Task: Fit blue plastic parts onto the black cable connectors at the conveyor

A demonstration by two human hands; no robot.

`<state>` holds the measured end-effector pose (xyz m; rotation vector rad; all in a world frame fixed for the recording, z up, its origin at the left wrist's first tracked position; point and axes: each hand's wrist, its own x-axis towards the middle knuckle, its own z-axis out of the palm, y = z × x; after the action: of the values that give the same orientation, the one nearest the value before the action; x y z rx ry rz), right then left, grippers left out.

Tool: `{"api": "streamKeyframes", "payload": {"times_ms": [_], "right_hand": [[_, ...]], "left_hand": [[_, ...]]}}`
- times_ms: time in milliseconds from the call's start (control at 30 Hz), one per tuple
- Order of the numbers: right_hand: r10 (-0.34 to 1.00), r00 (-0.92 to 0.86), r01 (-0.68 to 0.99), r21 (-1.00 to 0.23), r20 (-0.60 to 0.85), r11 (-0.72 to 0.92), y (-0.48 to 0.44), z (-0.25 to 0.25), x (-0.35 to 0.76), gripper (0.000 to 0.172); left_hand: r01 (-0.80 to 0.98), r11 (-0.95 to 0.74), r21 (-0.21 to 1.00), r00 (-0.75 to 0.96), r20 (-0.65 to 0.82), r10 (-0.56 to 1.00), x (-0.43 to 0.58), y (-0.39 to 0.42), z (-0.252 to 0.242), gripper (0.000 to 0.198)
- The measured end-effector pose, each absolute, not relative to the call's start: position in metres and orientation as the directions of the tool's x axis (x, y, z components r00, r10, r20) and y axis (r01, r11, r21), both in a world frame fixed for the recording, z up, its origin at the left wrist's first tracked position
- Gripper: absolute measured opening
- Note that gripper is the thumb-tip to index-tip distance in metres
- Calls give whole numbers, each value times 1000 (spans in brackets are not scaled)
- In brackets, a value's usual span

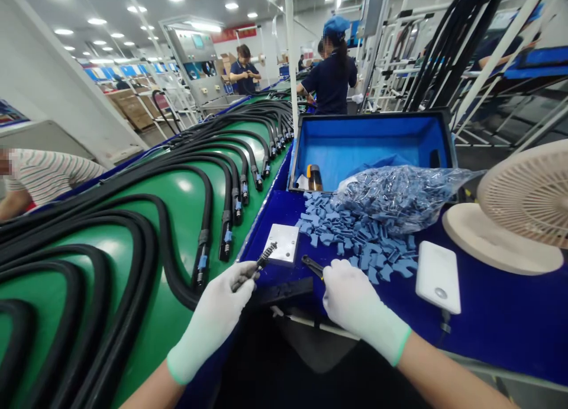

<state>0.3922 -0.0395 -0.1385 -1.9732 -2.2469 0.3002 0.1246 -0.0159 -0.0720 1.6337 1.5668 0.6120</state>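
Both hands wear white gloves with green cuffs. My left hand (pixel 226 302) pinches a small black part with a spring-like ribbed tip (pixel 267 255), which points up and to the right. My right hand (pixel 352 293) is closed on a black tool (pixel 313 266) with a rounded end pointing left. Just beyond my left hand lies a silver metal block (pixel 283 243) on the blue surface. A heap of small blue plastic clips (pixel 370 249) spreads past my right hand. A dark flat bar (pixel 284 290) lies between the two hands at the table's near edge.
Black hoses (pixel 151 237) cover the green conveyor (pixel 184 190) on the left. A blue bin (pixel 373 142), a clear plastic bag (pixel 399 196), a white power bank (pixel 439 277) and a fan (pixel 528 196) stand right. A striped-shirted person is at left; others work farther back.
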Motion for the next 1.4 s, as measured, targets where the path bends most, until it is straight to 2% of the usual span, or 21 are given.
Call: {"api": "streamKeyframes", "payload": {"times_ms": [133, 233, 367, 467, 600, 767, 933, 1067, 1233, 1333, 1400], "right_hand": [[993, -116, 804, -589, -19, 83, -34, -127, 388, 10], [961, -266, 602, -764, 82, 232, -35, -103, 378, 29], [883, -391, 353, -844, 260, 405, -38, -82, 359, 67], [879, -363, 330, -840, 309, 431, -39, -82, 353, 75], [891, -324, 356, -831, 319, 427, -41, -87, 354, 67], [918, -331, 342, -879, 218, 332, -42, -94, 357, 50], [921, -348, 438, -839, 175, 324, -41, -108, 358, 29], [949, -289, 446, -859, 127, 251, -42, -106, 361, 26], [938, -320, 286, -931, 131, 228, -44, -89, 370, 41], [917, -385, 248, -945, 108, 215, -43, -89, 375, 28], [916, -390, 282, -935, 95, 217, -40, -95, 376, 19]], "left_hand": [[511, 115, 852, 95, -189, 977, 132, -7, -57, 41], [502, 90, 860, 115, -169, 979, 134, -5, -48, 40], [513, 44, 857, 167, -150, 974, 137, -5, -41, 38], [519, 15, 854, 205, -142, 968, 139, -6, -41, 36], [543, -27, 839, 228, -116, 967, 138, -8, -41, 33], [556, -33, 830, 261, -137, 956, 138, -8, -40, 27], [454, 48, 890, 239, -173, 955, 148, 3, -45, 46], [512, -98, 853, 320, -84, 944, 159, 19, -45, 37], [550, -204, 810, 407, -47, 912, 169, 21, -42, 39], [600, -202, 774, 357, -33, 934, 174, 14, -41, 39], [618, -188, 764, 333, -38, 942, 176, 11, -42, 38]]}}
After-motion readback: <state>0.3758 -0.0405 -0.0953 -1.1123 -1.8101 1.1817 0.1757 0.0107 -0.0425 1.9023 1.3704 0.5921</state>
